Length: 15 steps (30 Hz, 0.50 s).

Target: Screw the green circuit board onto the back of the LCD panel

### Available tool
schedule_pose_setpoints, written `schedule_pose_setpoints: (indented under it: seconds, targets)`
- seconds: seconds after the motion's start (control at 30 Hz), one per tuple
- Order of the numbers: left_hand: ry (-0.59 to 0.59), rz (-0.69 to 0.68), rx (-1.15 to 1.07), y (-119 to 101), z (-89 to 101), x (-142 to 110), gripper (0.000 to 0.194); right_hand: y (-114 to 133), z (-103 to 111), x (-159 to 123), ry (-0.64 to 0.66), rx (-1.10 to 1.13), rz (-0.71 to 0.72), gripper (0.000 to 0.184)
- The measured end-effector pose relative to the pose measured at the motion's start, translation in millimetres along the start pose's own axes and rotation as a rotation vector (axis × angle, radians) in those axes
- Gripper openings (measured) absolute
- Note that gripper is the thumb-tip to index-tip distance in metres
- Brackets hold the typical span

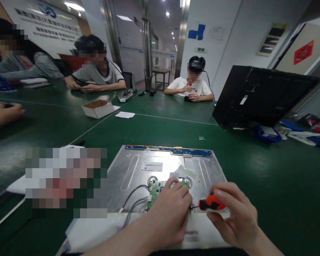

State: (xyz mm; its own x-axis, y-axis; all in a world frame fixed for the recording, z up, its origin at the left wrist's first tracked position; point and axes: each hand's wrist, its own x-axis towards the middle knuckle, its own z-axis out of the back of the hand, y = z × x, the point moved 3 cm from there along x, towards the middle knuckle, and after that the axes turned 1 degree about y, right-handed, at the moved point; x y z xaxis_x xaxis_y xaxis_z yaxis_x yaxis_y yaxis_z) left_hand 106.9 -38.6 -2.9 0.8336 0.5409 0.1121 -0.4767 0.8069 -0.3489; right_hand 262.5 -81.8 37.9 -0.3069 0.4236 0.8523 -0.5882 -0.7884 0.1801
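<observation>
A flat metal display panel (132,183) lies on the table in front of me, with a blue circuit strip (152,149) along its far edge. My left hand (173,204) is curled over the green circuit board (156,188) on the panel, gripping it near its right side and covering much of it. My right hand (236,213) holds a screwdriver (212,202) with an orange and black handle. Its shaft points left, and the tip is hidden beside my left fingers. Dark cables (134,193) run from the board's left side.
A large black monitor (258,96) stands at the right. An open white box (98,107) and a paper sheet (125,115) lie beyond the panel. Several people sit around the green table (162,128), one person (193,83) directly across. A blurred patch (66,177) covers the left.
</observation>
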Motion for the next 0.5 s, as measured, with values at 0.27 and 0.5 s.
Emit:
schedule_pose_setpoints:
  seconds: [0.27, 0.5]
  targets:
    - [-0.004, 0.0, -0.013, 0.3, 0.1, -0.1, 0.014, -1.6, -0.8, -6.8, 0.074, 0.063, -0.027, 0.062]
    - [-0.006, 0.0, -0.013, 0.5, 1.1, -0.7, 0.012, -0.7, -0.8, -3.2, -0.019, -0.065, 0.002, 0.05]
